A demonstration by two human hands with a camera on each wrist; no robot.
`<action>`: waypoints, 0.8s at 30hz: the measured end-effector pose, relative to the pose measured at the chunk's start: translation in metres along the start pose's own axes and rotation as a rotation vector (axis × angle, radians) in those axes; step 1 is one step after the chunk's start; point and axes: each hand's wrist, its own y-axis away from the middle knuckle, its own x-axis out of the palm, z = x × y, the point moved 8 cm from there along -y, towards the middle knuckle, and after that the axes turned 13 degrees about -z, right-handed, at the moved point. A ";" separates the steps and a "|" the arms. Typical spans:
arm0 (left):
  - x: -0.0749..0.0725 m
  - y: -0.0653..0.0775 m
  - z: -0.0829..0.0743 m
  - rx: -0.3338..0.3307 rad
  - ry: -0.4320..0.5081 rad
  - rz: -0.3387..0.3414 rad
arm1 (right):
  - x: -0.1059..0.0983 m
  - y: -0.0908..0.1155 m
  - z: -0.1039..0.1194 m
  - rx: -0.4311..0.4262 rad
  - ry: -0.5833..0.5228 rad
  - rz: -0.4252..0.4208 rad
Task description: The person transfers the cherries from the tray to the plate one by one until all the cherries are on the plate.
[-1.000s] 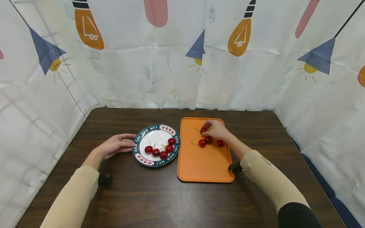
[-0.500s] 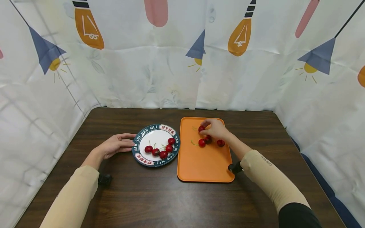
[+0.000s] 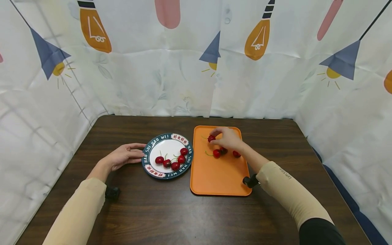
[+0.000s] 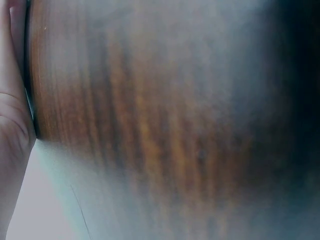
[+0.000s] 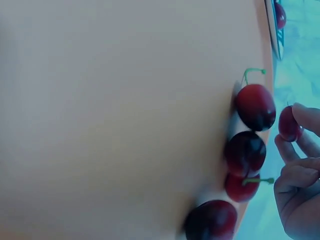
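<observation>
My right hand [image 3: 228, 139] pinches a dark red cherry [image 3: 211, 138] with a green stem over the far part of the orange tray [image 3: 218, 177]. The right wrist view shows that pinched cherry [image 5: 290, 124] between thumb and fingers. More cherries lie on the tray, among them one with a stem [image 3: 216, 153], one beside it [image 3: 223, 150] and one under the wrist [image 3: 236, 154]. With fingers extended, my left hand [image 3: 124, 157] touches the left rim of a round plate [image 3: 166, 146]. Several cherries [image 3: 175, 166] sit on its white middle.
Plate and tray stand side by side, nearly touching, on a dark wood table [image 3: 147, 211]. Behind and at the sides hangs a white printed curtain [image 3: 137, 78]. Black wrist cameras [image 3: 251, 181] sit at both cuffs. The left wrist view is mostly blurred tabletop.
My right hand has moved a little to the left over the tray, carrying the pinched cherry away from the others. The left hand and the plate have stayed in place.
</observation>
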 end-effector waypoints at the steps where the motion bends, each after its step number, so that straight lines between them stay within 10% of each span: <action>1: 0.000 0.000 0.000 0.000 -0.001 0.002 | 0.000 0.001 0.003 0.003 0.000 0.005; 24: 0.001 -0.001 0.000 0.004 -0.002 0.007 | 0.040 0.008 0.051 -0.105 -0.046 0.107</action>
